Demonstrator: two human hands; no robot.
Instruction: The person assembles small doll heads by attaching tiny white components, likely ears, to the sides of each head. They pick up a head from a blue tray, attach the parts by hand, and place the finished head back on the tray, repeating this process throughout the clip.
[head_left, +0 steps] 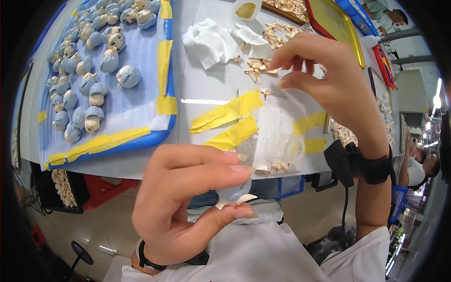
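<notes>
My left hand (188, 197) is closed round a small doll head (231, 191) with a light blue cap, pinched between fingers and thumb above my lap. A pointed cream piece sticks out at the doll head's lower side, close to a red spot by my thumb. Over the table, my right hand (319, 70) has its thumb and forefinger apart, beside a small pile of pointed cream pieces with red ends (257, 69). I see nothing between those fingertips. A single such piece (266, 93) lies just below the pile.
At left stands a blue tray (162, 134) with many blue-capped doll heads. White cloths (211, 42), a bottle (247, 8) and more pieces (282, 33) lie farther back. Yellow tape (228, 113) and a clear round container (291, 149) are near the table's edge. A yellow tray (350, 37) sits far right.
</notes>
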